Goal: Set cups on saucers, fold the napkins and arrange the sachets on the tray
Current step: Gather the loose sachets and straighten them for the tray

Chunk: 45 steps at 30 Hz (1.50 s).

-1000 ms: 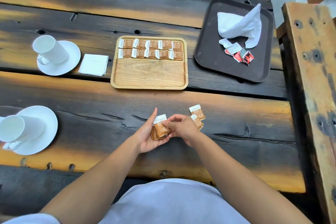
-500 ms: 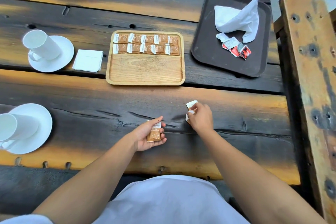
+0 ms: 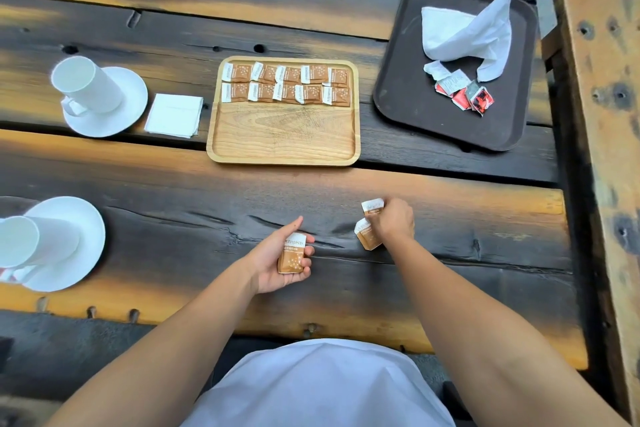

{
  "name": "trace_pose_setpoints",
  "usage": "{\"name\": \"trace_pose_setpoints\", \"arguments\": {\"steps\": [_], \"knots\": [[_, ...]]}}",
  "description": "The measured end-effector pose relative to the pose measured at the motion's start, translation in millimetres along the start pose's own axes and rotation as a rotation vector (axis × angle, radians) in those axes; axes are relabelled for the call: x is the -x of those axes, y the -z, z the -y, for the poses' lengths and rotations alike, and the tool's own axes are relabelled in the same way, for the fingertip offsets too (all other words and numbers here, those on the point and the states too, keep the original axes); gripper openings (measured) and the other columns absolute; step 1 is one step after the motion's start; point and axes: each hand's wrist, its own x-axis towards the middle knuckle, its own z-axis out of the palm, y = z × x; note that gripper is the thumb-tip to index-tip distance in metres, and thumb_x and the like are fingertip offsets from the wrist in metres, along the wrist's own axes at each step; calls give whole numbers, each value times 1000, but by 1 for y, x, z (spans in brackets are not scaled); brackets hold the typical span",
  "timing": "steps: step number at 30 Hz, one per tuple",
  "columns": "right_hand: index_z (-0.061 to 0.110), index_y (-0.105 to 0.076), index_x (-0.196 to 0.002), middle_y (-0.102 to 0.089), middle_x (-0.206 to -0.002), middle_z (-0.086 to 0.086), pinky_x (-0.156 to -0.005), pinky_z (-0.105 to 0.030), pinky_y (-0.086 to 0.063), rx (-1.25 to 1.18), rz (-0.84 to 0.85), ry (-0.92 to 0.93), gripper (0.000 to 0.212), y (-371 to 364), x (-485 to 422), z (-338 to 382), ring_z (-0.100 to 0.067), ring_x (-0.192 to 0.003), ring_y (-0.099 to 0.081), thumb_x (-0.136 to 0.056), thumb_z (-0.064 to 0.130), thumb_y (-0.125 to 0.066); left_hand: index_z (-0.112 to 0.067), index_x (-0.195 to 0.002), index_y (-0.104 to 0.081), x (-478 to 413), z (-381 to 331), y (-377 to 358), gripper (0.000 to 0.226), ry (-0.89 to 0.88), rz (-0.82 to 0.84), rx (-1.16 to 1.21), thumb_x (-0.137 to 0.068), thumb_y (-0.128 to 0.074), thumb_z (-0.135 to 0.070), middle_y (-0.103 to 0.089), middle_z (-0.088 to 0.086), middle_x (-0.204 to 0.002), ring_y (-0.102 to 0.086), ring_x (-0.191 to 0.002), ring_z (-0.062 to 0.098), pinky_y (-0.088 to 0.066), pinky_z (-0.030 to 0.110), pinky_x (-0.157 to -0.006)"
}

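My left hand [image 3: 277, 258] holds a small stack of brown sachets [image 3: 292, 254] in its curled fingers. To its right, my right hand [image 3: 393, 222] is on the table, its fingers curled over two loose brown sachets [image 3: 366, 236]. The wooden tray [image 3: 282, 135] lies beyond, with two rows of several brown sachets [image 3: 285, 83] along its far side. A white cup [image 3: 85, 87] lies tipped on a saucer [image 3: 119, 114] at the far left, beside a folded white napkin [image 3: 174, 115]. Another cup [image 3: 33, 241] rests on a near-left saucer [image 3: 81, 222].
A dark plastic tray [image 3: 412, 94] at the far right carries a crumpled white napkin [image 3: 474, 35] and red and white sachets [image 3: 464, 92]. A wooden bench or beam [image 3: 602, 149] runs down the right side. The table's near edge [image 3: 311, 329] is close to my body.
My right hand left the stack in my left hand and moved right onto the two loose sachets on the table. My left hand kept its stack.
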Motion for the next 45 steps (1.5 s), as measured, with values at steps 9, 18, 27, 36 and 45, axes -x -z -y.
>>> {"name": "trace_pose_setpoints", "arguments": {"steps": [9,18,27,36,45], "knots": [[5,-68,-92,-69,-98,-22,-80,-35,-43,-137,-108,93,31,17,-6,-9,-35,-98,-60,-99,28,-47,-10,-96,-64,-3,-5,-10,44,-38,12,32,-85,-65,-53,-63,8,-79,-59,-62,21,-55,34,-62],[5,-70,-82,-69,-64,-7,-39,-20,-43,-767,704,95,3,10,54,28,-12,-48,-58,-85,7,-72,-4,-109,-71,-2,-11,-19,69,-54,76,54,-81,-60,-66,-71,17,-101,-69,-87,28,-59,36,-77],[0,-71,-83,-62,-61,-8,-52,-27,-47,-690,488,147,15,-12,82,43,-17,-50,-50,-75,8,-82,-3,-89,-71,-1,-1,-17,78,-21,133,34,-68,-65,-78,-66,15,-84,-65,-77,24,-58,38,-81],[15,-68,-92,-68,-88,-5,-84,-34,-50,-397,102,121,18,-17,48,15,-22,-86,-65,-80,27,-75,-12,-75,-63,-3,1,-20,62,-15,111,59,-70,-69,-73,-57,6,-64,-56,-57,20,-56,36,-70],[21,-52,-116,-42,-122,-7,-87,-43,-44,77,13,81,41,-26,36,-18,-30,-117,-40,-82,34,-71,-13,-76,-62,-7,-2,-15,55,-20,69,37,-75,-69,-68,-59,6,-69,-57,-59,20,-56,36,-71]]}}
